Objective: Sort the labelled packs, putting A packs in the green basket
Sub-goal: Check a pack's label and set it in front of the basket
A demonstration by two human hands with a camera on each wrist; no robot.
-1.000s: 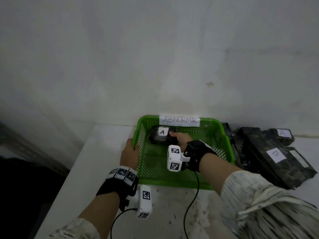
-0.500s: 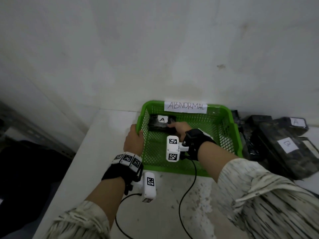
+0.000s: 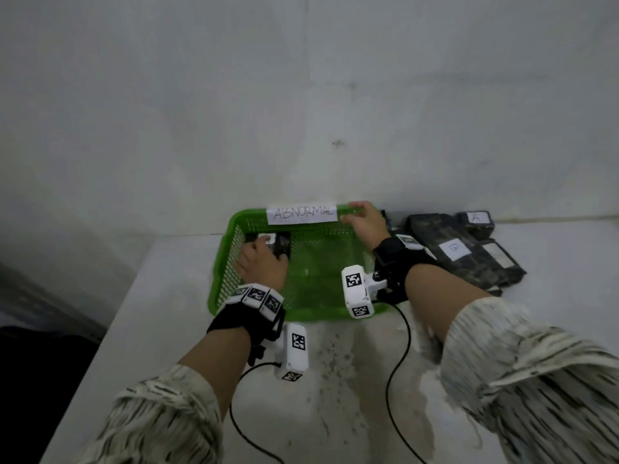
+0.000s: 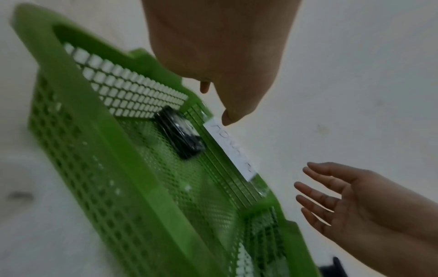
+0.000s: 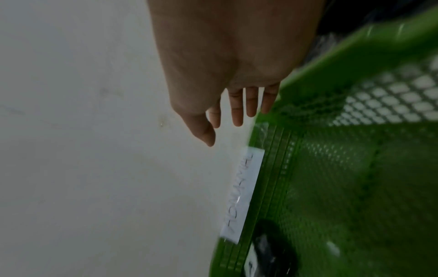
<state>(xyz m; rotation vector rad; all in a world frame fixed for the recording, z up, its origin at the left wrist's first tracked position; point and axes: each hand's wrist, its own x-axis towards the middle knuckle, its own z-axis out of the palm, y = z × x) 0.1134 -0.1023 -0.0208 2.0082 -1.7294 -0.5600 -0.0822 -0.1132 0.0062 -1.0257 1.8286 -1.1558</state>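
The green basket stands against the wall with an "ABNORMAL" label on its far rim. One black pack with a white A label lies in its far left corner, also visible in the left wrist view. My left hand hovers over the basket's left side just short of that pack, fingers loose and holding nothing. My right hand is over the far right rim with straight, spread fingers and is empty.
Several black packs lie in a pile right of the basket, one showing an A label. The wall stands directly behind the basket. The table's left edge drops to a dark floor. Wrist-camera cables trail across the tabletop in front.
My right hand has let go of the A pack in the basket's far left corner and moved to the far right rim. My left hand left the left rim and now hovers inside.
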